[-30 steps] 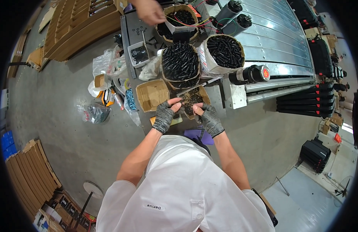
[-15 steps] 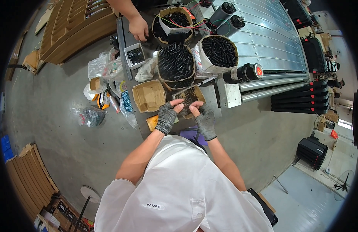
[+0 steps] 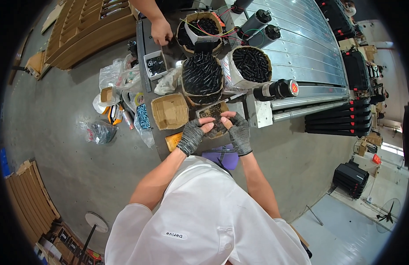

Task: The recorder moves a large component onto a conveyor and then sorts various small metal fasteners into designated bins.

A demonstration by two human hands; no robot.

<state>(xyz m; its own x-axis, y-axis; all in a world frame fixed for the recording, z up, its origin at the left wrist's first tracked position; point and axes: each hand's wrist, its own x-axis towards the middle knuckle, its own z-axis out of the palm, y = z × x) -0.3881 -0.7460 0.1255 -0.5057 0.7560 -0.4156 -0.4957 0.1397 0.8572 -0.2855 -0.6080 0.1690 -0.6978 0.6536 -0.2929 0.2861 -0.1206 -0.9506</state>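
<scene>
My left hand, in a grey fingerless glove, has its thumb and forefinger pressed together above a shallow cardboard box of small dark ring-like parts. Facing it, my right hand, gloved alike, pinches too, a short gap away from the left. Whatever sits between the fingertips is too small to make out. Just beyond the box stands a carton of black cylindrical parts. To the left of my hands is an empty cardboard box, with a yellow-orange packet nearer to me.
Another person's hand rests at the far left of the bench, beside a white box of black parts. More cartons of black parts stand behind. A metal roller conveyor fills the right. Near my waist lies a purple item.
My hands have moved slightly apart, both still pinched over the box of small parts. More of the purple item shows. The view has shifted a little.
</scene>
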